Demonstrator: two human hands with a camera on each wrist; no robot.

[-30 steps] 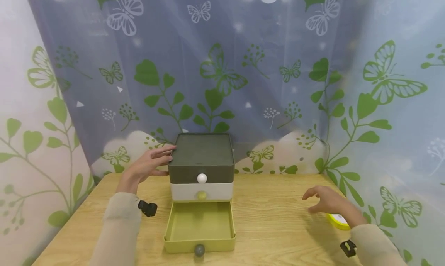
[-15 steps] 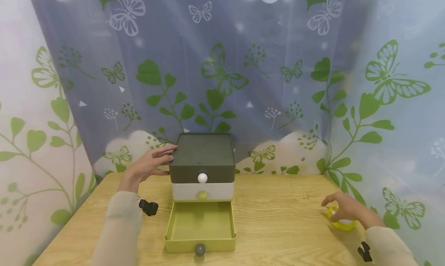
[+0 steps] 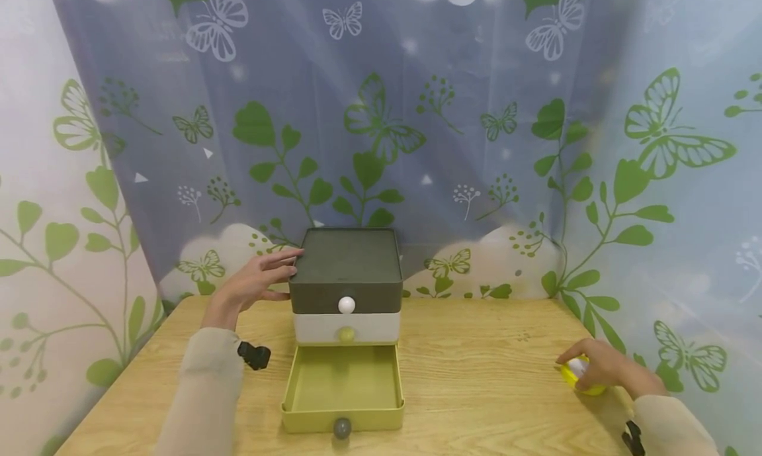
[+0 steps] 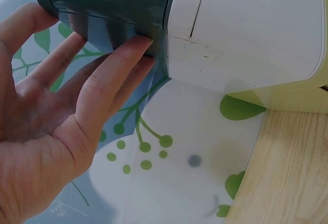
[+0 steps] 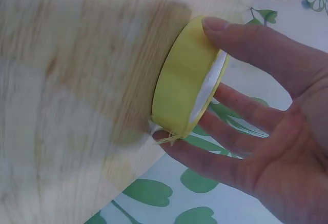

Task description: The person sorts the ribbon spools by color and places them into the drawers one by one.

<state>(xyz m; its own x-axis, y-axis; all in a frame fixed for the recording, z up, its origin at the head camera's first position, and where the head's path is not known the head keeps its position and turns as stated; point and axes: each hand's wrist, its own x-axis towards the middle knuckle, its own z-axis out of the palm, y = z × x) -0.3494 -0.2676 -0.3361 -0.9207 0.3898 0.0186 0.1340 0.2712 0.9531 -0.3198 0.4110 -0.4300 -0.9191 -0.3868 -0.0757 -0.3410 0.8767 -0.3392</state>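
A small drawer box [image 3: 348, 257] stands at mid-table, with a dark top tier, a white middle tier and a yellow-green bottom drawer [image 3: 342, 419] pulled out, nothing inside it. My left hand [image 3: 253, 282] rests its extended fingertips against the dark tier's left side; in the left wrist view those fingers [image 4: 115, 70] spread along that side wall. Far right on the table, my right hand [image 3: 601, 364] grips a roll of yellow tape [image 3: 574, 375]. In the right wrist view the thumb presses one edge of the tape roll [image 5: 184, 75] while a fingertip meets the opposite edge near some loose strands.
The wooden table [image 3: 476, 376] runs back to a printed curtain [image 3: 452, 145] with leaves and butterflies, which also hangs along both sides. White, yellow-green and grey round knobs mark the drawer fronts, and the grey knob [image 3: 342, 429] juts toward the table's front.
My right hand has moved right and down onto the tape roll, and its fingers have closed around it. The left hand and the drawer box hold their places.
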